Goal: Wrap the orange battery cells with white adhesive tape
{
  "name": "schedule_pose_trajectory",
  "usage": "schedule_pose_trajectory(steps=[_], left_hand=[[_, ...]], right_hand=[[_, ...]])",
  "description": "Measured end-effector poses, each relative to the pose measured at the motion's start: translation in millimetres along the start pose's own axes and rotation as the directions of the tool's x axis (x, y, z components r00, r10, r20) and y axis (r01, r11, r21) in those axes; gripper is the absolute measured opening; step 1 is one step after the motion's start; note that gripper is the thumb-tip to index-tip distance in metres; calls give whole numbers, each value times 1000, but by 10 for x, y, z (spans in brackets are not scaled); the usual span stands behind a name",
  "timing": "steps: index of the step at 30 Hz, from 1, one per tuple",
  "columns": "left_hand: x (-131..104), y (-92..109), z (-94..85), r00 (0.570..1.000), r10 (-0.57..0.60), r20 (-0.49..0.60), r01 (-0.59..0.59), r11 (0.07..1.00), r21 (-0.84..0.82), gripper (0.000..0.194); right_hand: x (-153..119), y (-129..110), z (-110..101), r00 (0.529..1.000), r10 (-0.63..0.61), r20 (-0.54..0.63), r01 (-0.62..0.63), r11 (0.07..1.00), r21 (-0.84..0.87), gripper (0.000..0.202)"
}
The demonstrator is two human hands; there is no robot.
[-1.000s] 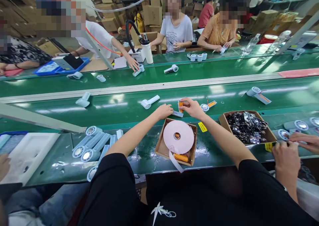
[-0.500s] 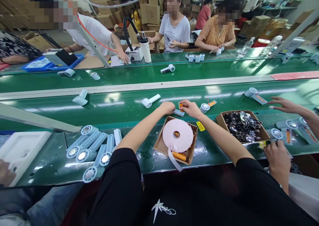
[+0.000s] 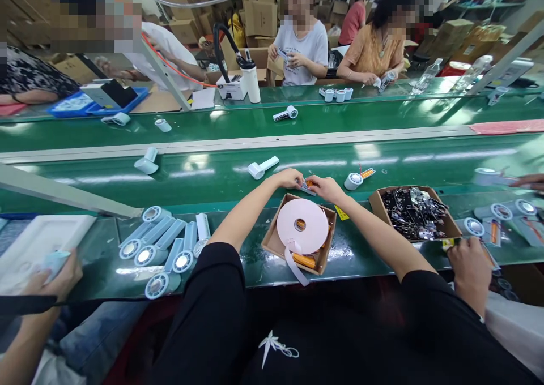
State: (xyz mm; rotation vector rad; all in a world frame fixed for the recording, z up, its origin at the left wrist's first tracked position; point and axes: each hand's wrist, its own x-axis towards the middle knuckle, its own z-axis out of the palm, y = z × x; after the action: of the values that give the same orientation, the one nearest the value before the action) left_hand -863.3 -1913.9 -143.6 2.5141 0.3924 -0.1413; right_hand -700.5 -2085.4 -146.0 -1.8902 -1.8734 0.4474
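Just beyond the cardboard box, my left hand (image 3: 290,178) grips the light-blue handle of a small fan housing (image 3: 306,190), whose head is hidden by my hand. My right hand (image 3: 325,188) pinches an orange cylindrical battery (image 3: 309,183) against the open handle; whether it is fully seated I cannot tell. Below both hands is a cardboard box (image 3: 272,240) holding orange batteries, with a large roll of pale pink tape (image 3: 289,221) on top, its loose end hanging over the front. A fan body with an orange battery (image 3: 353,181) lies right of my hands.
Another fan body (image 3: 256,171) lies on the green belt (image 3: 221,189). Several assembled fan bodies (image 3: 147,255) are grouped at left. A box of small black parts (image 3: 414,212) stands at right. Co-workers' hands (image 3: 470,266) work on both sides, and people sit across the belt.
My right hand has lowered the battery from upright above the handle down against it. My hands have drawn closer together. At left, a co-worker's hand now holds a light-blue piece.
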Motion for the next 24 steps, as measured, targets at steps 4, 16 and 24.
schedule_pose_trajectory(steps=[4, 16, 24], left_hand=[[-25, -4, 99, 986, -94, -138, 74, 987, -143, 21], [-170, 541, 90, 859, -263, -439, 185, 959, -213, 20], [-1763, 1206, 470, 977, 210, -25, -199, 951, 237, 35]], right_hand=[[-37, 43, 9, 999, 18, 27, -15, 995, -94, 38], [95, -117, -355, 967, -64, 247, 99, 986, -133, 38], [-1912, -491, -446, 938, 129, -323, 37, 886, 461, 26]])
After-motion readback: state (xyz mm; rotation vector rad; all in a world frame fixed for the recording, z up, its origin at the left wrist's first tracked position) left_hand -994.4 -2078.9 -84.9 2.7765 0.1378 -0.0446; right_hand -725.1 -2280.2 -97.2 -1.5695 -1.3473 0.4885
